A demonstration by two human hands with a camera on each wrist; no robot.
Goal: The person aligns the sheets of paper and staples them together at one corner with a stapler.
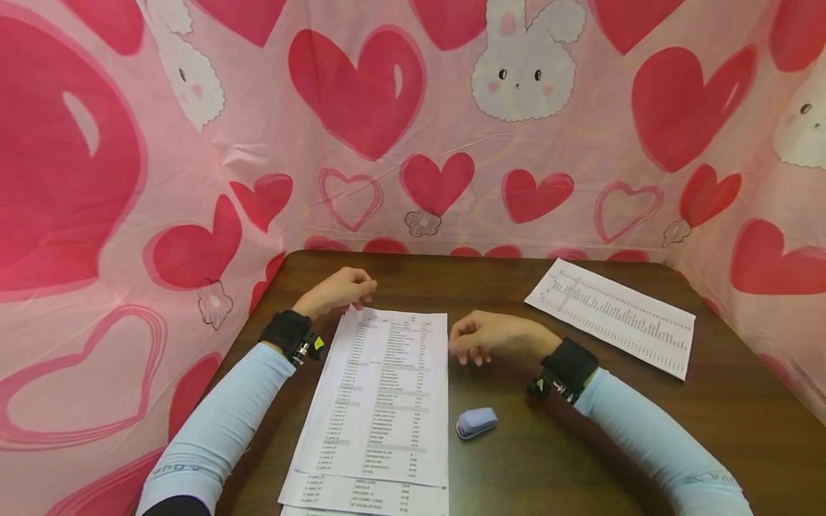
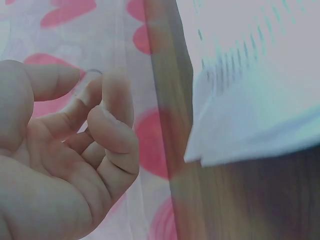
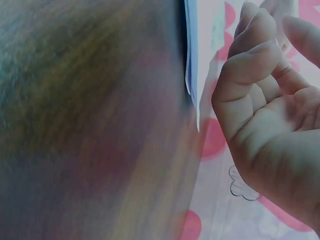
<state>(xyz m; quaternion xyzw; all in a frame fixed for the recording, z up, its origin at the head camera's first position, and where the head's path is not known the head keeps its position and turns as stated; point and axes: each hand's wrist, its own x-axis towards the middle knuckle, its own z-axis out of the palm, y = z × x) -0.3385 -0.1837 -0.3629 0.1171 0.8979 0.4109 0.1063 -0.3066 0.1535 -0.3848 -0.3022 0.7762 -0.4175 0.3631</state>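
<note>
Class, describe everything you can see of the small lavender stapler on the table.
The stapler is pale lavender and smooth, apparently plastic, with a rounded upper part over a thinner base. It rests on the dark, wood-look table, set at a slant, just right of the printed sheets with a narrow gap between, and nearer the wearer than the right hand. Neither hand touches it. Its finer parts are too small to tell.

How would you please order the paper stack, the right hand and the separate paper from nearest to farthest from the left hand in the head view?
1. Paper stack: just below the left hand.
2. Right hand: right of the stack.
3. Separate paper: farther right.
</note>
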